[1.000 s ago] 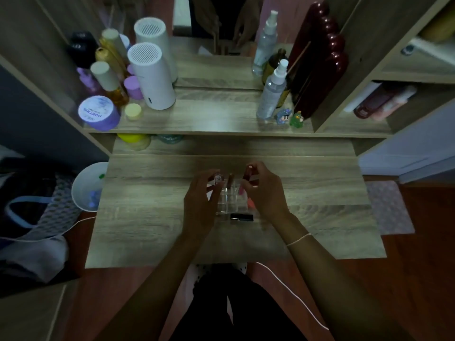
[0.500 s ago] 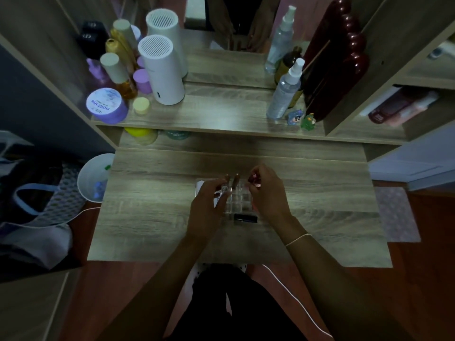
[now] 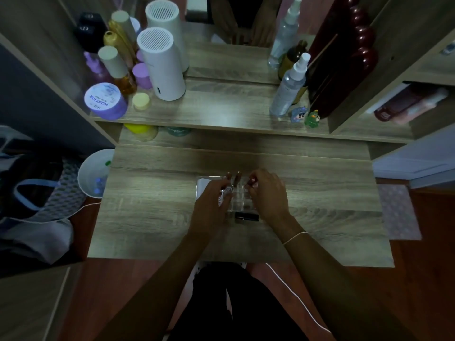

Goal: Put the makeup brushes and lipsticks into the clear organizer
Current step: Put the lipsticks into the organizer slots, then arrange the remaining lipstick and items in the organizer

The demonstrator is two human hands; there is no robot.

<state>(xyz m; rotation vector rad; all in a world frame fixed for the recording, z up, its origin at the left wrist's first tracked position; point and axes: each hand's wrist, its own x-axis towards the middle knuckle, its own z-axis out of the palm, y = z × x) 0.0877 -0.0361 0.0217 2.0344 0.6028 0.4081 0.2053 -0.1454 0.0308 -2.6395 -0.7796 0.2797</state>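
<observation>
Both hands are working over the clear organizer (image 3: 237, 201), which is standing on the tabletop (image 3: 152, 217) just below the centre of the frame. The loading step is in progress: two upright items with brownish tips (image 3: 234, 177), either lipsticks or brush ends (the dim light is preventing a firm identification), are already standing in the organizer's far compartments.

The left hand (image 3: 213, 204) is curling its fingers around a small silvery, patterned tube (image 3: 226, 193) at the left side of the organizer. The grip appears closed on this item, though whether the tube is already seated in a compartment cannot be told.

The right hand (image 3: 268, 193) is pinching a dark red item (image 3: 253, 181) between its fingertips, holding it above the right rear part of the organizer.

A black lipstick (image 3: 246, 216) is lying flat on the tabletop, touching or just beside the organizer's near edge at lower centre.

Judged from this layout, the task is partly complete. The next move is calling for:

1. Aligning each held item upright over a free compartment.
2. Lowering it straight down, avoiding the items already standing there.
3. Releasing it, then collecting the black lipstick from the tabletop.

The compartments are narrow and transparent, so placement is likely requiring close visual checking.
</observation>
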